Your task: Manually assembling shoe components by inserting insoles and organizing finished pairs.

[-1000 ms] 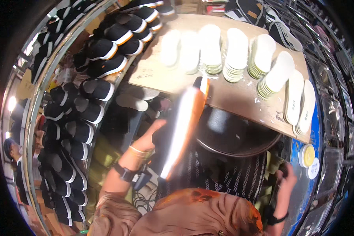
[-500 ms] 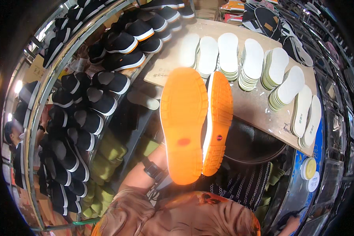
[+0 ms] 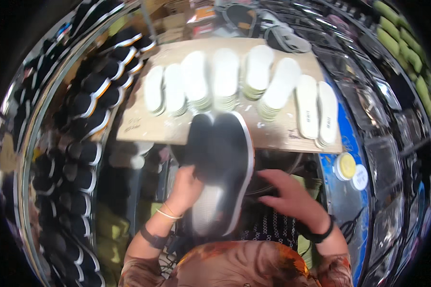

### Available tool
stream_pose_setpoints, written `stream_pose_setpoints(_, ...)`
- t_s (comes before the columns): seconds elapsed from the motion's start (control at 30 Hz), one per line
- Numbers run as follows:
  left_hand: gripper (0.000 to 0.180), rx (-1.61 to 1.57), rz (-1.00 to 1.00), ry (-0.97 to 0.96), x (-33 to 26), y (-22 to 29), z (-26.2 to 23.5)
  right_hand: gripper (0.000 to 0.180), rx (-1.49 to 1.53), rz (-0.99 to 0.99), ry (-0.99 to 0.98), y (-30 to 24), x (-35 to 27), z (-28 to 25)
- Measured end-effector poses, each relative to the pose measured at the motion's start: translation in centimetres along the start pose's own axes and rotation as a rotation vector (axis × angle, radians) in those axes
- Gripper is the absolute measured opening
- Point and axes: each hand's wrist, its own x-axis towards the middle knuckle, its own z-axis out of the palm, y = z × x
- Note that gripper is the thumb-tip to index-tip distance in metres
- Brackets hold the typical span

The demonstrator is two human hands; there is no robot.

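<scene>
A black shoe (image 3: 225, 148) with a white and orange sole edge is held upright in front of me, its pale insole toward me. My left hand (image 3: 186, 189) is closed on its left side. A second dark rounded toe (image 3: 199, 131) shows close against it, mostly hidden, and blur hides how the two meet. My right hand (image 3: 285, 193) hovers just right of the shoe, fingers apart and holding nothing. Beyond the shoe, several stacks of white insoles (image 3: 225, 71) stand in a row on a wooden board (image 3: 172, 131).
Racks of black shoes (image 3: 84, 153) line the left side. At the right are a yellow-topped round container (image 3: 345, 166), a white round lid (image 3: 359, 177) and a blue table edge (image 3: 342, 201). Grey and black sandals (image 3: 287, 38) lie at the board's far edge.
The orange soles that faced me are turned away, and the shoe's black upper and insole now show. My right hand has come into view at its right. The whole view has shifted.
</scene>
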Motion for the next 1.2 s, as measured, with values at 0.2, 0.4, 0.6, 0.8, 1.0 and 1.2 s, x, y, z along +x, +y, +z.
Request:
stream_pose_setpoints(0.2, 0.035, 0.353, 0.006, -0.411, 2.4, 4.0, 0.3, 0.046, -0.374, 0.315, -0.254, 3.5, 2.8, 2.0)
stream_pose_setpoints(0.4, 0.037, 0.192, 0.262, -0.820, 11.5, 7.7, -4.3, 0.039, -0.254, 0.195, -0.027, 7.1, 5.9, -4.1)
stream_pose_setpoints(0.6, 0.039, 0.352, 0.577, -0.445, 24.9, 7.8, 3.4, 0.039, -0.430, 0.038, 0.345, 9.3, 14.3, -7.4)
stream_pose_setpoints(0.8, 0.050, 0.687, 0.586, -0.441, 31.2, 5.1, 8.8, 0.037, -0.555, 0.049, 0.358, 11.7, 17.9, -6.7)
stream_pose_setpoints(1.0, 0.044, 0.507, 0.466, -0.541, 29.3, 4.6, 8.0, 0.037, -0.421, 0.047, 0.159, 12.4, 16.1, -9.1)
stream_pose_setpoints(1.2, 0.034, 0.494, 0.549, -0.435, 27.4, 4.4, 8.2, 0.027, -0.471, -0.069, 0.077, 12.3, 15.8, -8.8)
